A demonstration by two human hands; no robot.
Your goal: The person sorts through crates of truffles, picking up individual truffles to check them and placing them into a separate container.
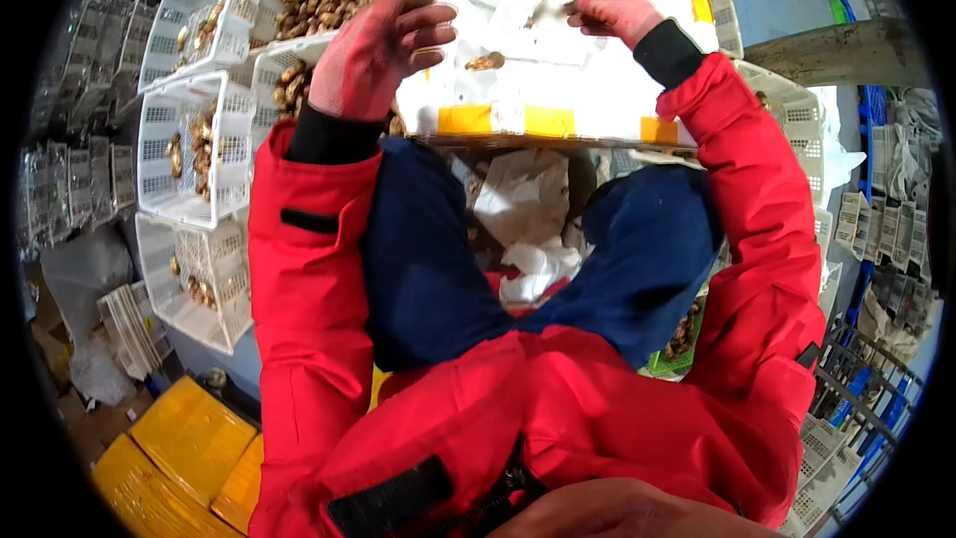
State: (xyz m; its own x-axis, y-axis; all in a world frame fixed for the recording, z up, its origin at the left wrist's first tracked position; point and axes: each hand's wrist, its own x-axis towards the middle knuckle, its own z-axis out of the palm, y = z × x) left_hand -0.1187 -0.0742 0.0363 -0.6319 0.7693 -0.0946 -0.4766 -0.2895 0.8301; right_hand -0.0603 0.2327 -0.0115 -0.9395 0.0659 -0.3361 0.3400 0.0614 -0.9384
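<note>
A white foam board with yellow tape along its edges lies like a work surface above my knees. One brown, mottled shellfish-like piece rests on it, apart from both hands. My left hand, in a pinkish-red glove, hovers at the board's left side with loosely bent fingers and nothing visible in it. Over the far right part is my right hand, gloved alike, its index finger stretched out and the others bent, holding nothing I can see. Bits of wet, dark debris are scattered near its fingertips.
Several white plastic baskets line the left, some with brown pieces; a heaped pile fills one at the far left. More baskets stand at right beside a wooden beam. Yellow wrapped boxes sit at lower left.
</note>
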